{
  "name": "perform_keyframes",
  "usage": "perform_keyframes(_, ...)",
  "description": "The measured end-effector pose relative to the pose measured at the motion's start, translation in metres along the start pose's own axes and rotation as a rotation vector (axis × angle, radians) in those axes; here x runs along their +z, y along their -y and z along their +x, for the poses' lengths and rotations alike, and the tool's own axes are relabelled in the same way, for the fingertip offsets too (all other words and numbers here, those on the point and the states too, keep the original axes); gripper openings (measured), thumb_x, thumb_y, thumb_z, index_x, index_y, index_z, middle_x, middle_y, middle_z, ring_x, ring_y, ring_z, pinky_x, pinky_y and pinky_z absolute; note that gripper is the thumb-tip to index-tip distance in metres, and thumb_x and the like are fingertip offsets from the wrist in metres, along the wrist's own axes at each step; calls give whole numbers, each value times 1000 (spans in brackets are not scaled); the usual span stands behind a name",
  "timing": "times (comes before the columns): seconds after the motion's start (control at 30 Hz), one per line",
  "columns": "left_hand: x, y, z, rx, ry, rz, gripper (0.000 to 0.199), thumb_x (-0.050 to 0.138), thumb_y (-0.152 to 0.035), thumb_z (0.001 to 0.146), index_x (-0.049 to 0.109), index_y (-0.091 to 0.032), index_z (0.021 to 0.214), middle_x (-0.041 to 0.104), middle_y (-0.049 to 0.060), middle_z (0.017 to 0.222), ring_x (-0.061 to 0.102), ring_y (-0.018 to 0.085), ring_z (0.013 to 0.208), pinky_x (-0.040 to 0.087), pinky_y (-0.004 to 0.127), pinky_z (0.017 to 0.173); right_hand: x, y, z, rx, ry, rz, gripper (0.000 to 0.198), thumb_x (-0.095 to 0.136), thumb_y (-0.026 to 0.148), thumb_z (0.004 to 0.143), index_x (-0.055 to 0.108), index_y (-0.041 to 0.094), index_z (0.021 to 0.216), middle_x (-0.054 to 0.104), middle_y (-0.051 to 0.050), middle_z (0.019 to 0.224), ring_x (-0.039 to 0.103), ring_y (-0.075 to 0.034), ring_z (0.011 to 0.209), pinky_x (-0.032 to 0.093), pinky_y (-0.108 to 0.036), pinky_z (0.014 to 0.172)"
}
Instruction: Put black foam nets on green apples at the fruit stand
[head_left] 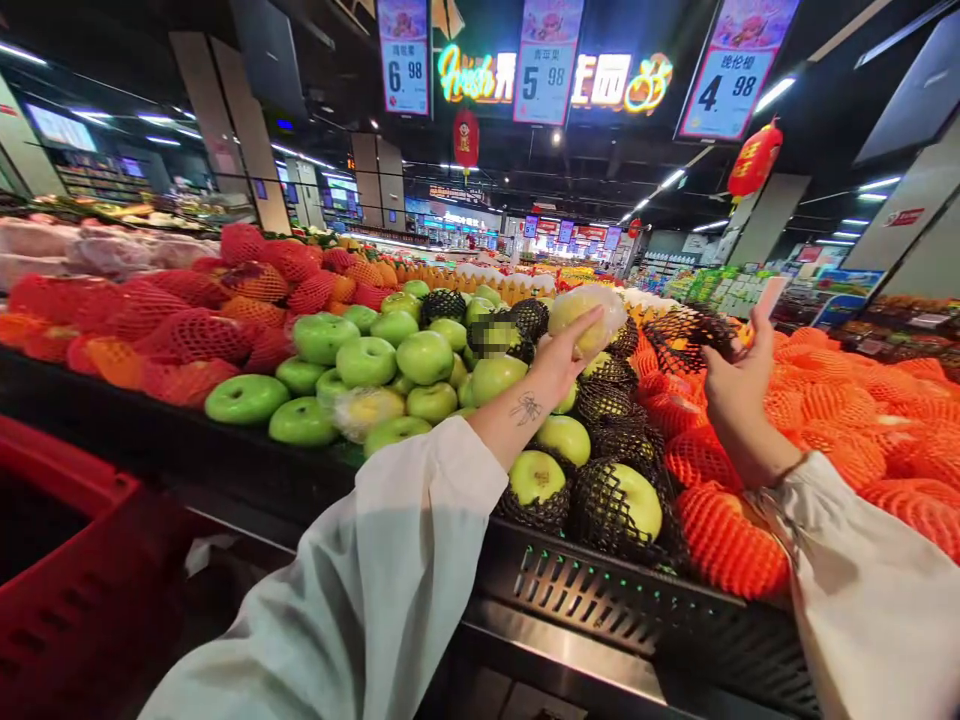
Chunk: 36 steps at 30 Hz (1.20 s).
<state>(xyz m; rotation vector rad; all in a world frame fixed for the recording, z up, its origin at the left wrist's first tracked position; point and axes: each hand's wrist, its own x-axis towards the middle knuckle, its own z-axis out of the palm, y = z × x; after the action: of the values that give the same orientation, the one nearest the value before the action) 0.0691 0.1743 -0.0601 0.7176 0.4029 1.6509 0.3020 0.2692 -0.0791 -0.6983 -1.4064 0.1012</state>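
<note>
My left hand [556, 366] reaches over the fruit display, fingers closed around a pale yellow-green fruit [583, 312] in clear plastic wrap. To its right, my right hand [741, 392] is raised above the red-netted fruit, its thumb and fingers curled at an empty-looking black foam net [684, 338]. A small pale pink flat piece [771, 297] shows by the right fingertips; what it is I cannot tell. Below my left hand lie bare green apples [426, 358] and several apples in black foam nets [634, 500]. One plastic-wrapped yellowish fruit [369, 412] rests among the green apples.
Fruit in red-orange foam nets [731, 545] fills the right side, and more red-netted fruit [199, 325] lies at left. The black slotted crate edge [600, 590] runs along the front. A red basket [67, 560] stands lower left. Price signs [547, 65] hang overhead.
</note>
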Motion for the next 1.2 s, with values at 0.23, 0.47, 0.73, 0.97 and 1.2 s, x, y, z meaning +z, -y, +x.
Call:
perform_keyframes(0.23, -2, 11, -5, -186, 295, 216, 27, 78, -27, 82, 72, -13, 104, 72, 11, 106, 70, 24, 100, 54, 43, 102, 17, 39, -15, 145, 346, 308, 112, 90, 36, 56, 36, 31, 155, 54, -8, 145, 67, -18, 99, 59, -38, 95)
perform_keyframes(0.47, -2, 15, -8, -190, 339, 253, 31, 78, -29, 81, 70, -11, 105, 71, 13, 110, 67, 25, 104, 54, 43, 101, 15, 52, -17, 425, 240, 487, 76, 88, 39, 61, 62, 26, 130, 63, 1, 82, 50, -7, 62, 45, -21, 57)
perform_keyframes(0.73, -7, 13, 3, -91, 248, 133, 48, 82, -42, 73, 69, -16, 112, 68, 13, 121, 64, 29, 117, 55, 38, 97, 12, 70, -17, 682, 234, 528, 57, 82, 31, 48, 67, 20, 102, 54, 2, 71, 41, -6, 57, 29, -21, 47)
perform_keyframes(0.97, -5, 15, 0, -13, 190, 171, 47, 84, -32, 70, 66, -14, 110, 68, 13, 119, 65, 26, 108, 56, 41, 94, 18, 71, -24, 761, 556, 416, 66, 91, 56, 45, 43, 18, 69, 28, 5, 54, 24, -5, 49, 19, -24, 46)
perform_keyframes(1.2, -10, 25, 4, 144, 257, 542, 85, 96, -18, 45, 52, -9, 117, 63, 16, 123, 61, 24, 108, 47, 39, 104, 10, 66, -17, 519, 373, 574, 31, 65, 44, 70, 64, 23, 94, 68, -5, 99, 62, -19, 89, 55, -35, 80)
